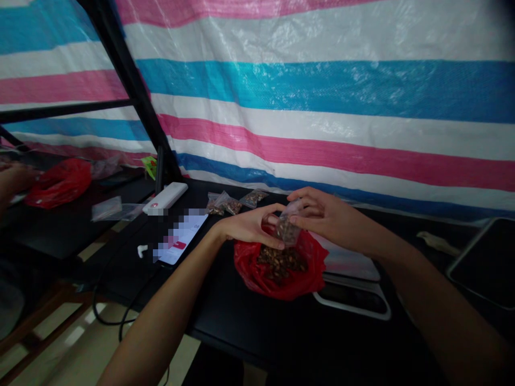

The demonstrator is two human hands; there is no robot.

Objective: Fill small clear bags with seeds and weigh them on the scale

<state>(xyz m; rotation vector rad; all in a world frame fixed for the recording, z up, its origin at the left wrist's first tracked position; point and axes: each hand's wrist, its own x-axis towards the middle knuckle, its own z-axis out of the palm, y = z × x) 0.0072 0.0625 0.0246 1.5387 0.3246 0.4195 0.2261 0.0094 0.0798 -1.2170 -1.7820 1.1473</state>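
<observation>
Over an opened red plastic bag (249,271), a small clear zip bag (287,228) is held, partly filled with brown seed-like pieces. My left hand (255,228) grips its left side, thumb and fingers around it. From the right, my right hand (328,217) pinches its upper part. Loose brown seed-like pieces (281,262) lie inside the red bag, below both hands. A white digital scale (352,265) stands just right of the red bag, partly covered by it and by my right arm. Several filled little zip bags (231,205) lie behind my left hand.
Left of my arm lie a lit phone (183,238), a white power bank (166,198), an earbud (142,250) and flat clear bags (116,209). A dark tablet-like device (486,262) is at the right. Another person's hand (14,179) is near a second red bag (60,182).
</observation>
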